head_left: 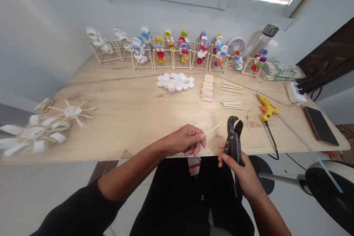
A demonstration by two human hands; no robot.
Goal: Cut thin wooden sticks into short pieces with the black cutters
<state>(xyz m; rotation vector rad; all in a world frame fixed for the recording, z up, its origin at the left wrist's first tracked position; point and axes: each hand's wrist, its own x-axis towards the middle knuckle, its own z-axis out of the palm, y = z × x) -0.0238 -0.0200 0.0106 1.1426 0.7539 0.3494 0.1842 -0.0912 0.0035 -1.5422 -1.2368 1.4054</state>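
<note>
A person at a wooden bench (132, 118) pinches thin sticks (216, 127) between the thumb and fingers of the left hand (193, 141), forearm angled in from the lower left, stick ends pointing right, above the near edge. The right hand (240, 169), wrist bent upward, wraps a black cutter (233, 140), its parted jaws upright just beside the sticks. White caps (175, 82) lie beyond.

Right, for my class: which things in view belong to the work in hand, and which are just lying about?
Seem to belong:
- thin wooden sticks, left hand
- black-handled cutter, right hand
- stacked short sticks
- white bottle caps
- yellow glue gun

Probably just lying about:
- smartphone
- white fan
- metal-capped bottle
</note>
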